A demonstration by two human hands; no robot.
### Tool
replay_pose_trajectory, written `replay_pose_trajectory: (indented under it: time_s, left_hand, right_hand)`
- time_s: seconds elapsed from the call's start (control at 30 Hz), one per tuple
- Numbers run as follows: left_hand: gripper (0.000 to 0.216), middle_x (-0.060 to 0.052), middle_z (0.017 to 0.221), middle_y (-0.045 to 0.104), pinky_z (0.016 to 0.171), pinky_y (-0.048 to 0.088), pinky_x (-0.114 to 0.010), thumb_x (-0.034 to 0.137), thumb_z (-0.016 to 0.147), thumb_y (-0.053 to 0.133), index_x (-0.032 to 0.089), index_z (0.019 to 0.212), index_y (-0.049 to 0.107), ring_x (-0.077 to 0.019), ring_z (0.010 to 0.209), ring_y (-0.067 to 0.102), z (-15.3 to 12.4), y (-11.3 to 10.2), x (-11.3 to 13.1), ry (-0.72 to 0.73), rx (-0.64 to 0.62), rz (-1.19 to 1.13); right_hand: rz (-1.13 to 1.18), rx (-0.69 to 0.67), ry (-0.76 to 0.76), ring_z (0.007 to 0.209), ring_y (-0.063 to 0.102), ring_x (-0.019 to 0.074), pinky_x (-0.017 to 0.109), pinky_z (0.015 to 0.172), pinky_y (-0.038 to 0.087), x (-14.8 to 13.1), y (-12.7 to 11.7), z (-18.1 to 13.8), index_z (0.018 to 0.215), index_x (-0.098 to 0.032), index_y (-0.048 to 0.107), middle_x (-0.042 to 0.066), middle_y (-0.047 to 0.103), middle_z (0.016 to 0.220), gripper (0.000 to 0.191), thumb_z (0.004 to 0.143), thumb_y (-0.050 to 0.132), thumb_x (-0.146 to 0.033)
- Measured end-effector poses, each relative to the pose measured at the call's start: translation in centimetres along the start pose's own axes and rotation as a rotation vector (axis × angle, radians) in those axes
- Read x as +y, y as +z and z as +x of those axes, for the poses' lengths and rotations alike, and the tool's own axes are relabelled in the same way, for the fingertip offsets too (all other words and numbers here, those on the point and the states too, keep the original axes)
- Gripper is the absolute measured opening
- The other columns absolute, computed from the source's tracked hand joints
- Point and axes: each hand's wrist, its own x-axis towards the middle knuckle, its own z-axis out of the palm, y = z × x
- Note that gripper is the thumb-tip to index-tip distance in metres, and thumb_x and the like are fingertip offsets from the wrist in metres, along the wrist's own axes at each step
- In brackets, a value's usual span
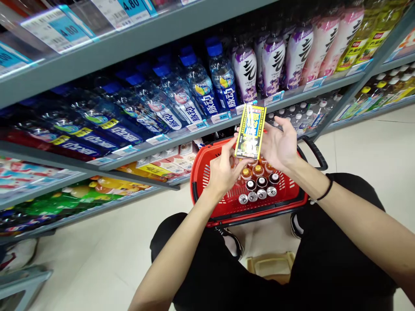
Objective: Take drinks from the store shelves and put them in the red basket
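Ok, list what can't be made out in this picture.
Head view:
Carton: its back, turned away; its finest print, too small.
Right hand: whether it touches the carton, which hides some fingertips.
Cans in the red basket: lower sides, hidden beneath their tops.
Beige stool: largely hidden by the legs.
Top shelf: cut by the upper edge.

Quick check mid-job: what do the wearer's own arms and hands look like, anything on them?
Both the left hand and right hand are ungloved, and no sleeves show. The right wrist wears a thin black band with a small pale detail, too small to identify. The left wrist shows nothing worn.
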Motion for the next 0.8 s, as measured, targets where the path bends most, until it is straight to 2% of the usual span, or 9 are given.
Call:
replay_pose_trajectory:
  time_s: [0.17,0.27,0.37,0.43,0.5,0.6,0.7,0.8]
  left_hand:
    - [0.066,-0.002,0.087,0.075,0.056,0.046,-0.024,0.059,0.101,0.067,0.015,0.145,0.046,-0.0122,0.062,0.065,0.0,0.3,-0.1,-0.069,-0.022,-0.053]
    - [0.063,-0.007,0.103,0.079,0.060,0.051,-0.024,0.056,0.098,0.073,0.017,0.140,0.046,-0.0126,0.067,0.070,-0.2,0.5,-0.2,-0.134,0.001,-0.132]
    - [0.062,-0.011,0.118,0.078,0.065,0.056,-0.025,0.055,0.092,0.080,0.019,0.131,0.047,-0.0155,0.079,0.075,-0.3,0.6,-0.2,-0.199,0.031,-0.214]
    - [0.061,-0.012,0.120,0.078,0.067,0.057,-0.026,0.056,0.090,0.081,0.020,0.125,0.049,-0.0191,0.090,0.078,-0.2,0.5,0.0,-0.237,0.041,-0.233]
    - [0.058,-0.011,0.115,0.078,0.062,0.054,-0.024,0.059,0.089,0.080,0.020,0.119,0.049,-0.0194,0.088,0.077,-0.1,0.2,0.4,-0.279,0.043,-0.222]
    - [0.050,-0.005,0.098,0.076,0.053,0.045,-0.022,0.061,0.091,0.073,0.021,0.110,0.050,-0.0133,0.068,0.067,0.4,-0.5,0.9,-0.311,0.065,-0.200]
    - [0.045,0.003,0.078,0.065,0.054,0.042,-0.022,0.058,0.092,0.070,0.022,0.107,0.048,-0.0101,0.060,0.056,0.7,-0.9,1.0,-0.263,0.068,-0.184]
    - [0.047,0.007,0.071,0.055,0.054,0.039,-0.023,0.054,0.089,0.075,0.022,0.112,0.047,-0.0094,0.057,0.050,0.8,-0.9,1.0,-0.210,0.048,-0.152]
  right_hand:
    - [0.031,-0.003,0.015,0.109,0.067,0.0335,0.052,0.092,0.059,0.4,-0.4,0.3,0.101,-0.027,0.060,0.008,0.072,0.103,0.052,0.078,0.065,-0.073]
    - [0.004,-0.010,0.011,0.110,0.069,0.0311,0.048,0.088,0.061,0.8,-0.4,0.5,0.103,-0.027,0.062,0.005,0.073,0.102,0.046,0.078,0.072,-0.065]
    - [-0.025,-0.022,-0.018,0.106,0.071,0.0285,0.042,0.079,0.063,1.2,-0.1,0.4,0.106,-0.027,0.068,0.004,0.076,0.110,0.044,0.078,0.081,-0.059]
    - [-0.039,-0.025,-0.028,0.100,0.073,0.0266,0.038,0.071,0.063,1.4,0.0,0.3,0.108,-0.026,0.071,0.005,0.077,0.114,0.045,0.078,0.084,-0.058]
    - [-0.038,-0.014,-0.012,0.094,0.074,0.0249,0.034,0.061,0.060,1.6,0.0,0.3,0.109,-0.025,0.071,0.005,0.078,0.115,0.047,0.079,0.086,-0.057]
    - [0.010,-0.005,0.077,0.092,0.074,0.0248,0.032,0.055,0.059,2.1,-0.2,0.4,0.110,-0.025,0.070,0.005,0.078,0.111,0.047,0.079,0.086,-0.056]
    - [0.085,-0.028,0.175,0.093,0.075,0.0273,0.039,0.065,0.066,2.9,-0.5,0.6,0.108,-0.025,0.069,0.007,0.078,0.102,0.043,0.082,0.082,-0.056]
    - [0.123,0.014,0.194,0.092,0.075,0.0272,0.040,0.074,0.068,3.6,-0.5,0.6,0.100,-0.024,0.070,0.008,0.077,0.094,0.035,0.085,0.080,-0.053]
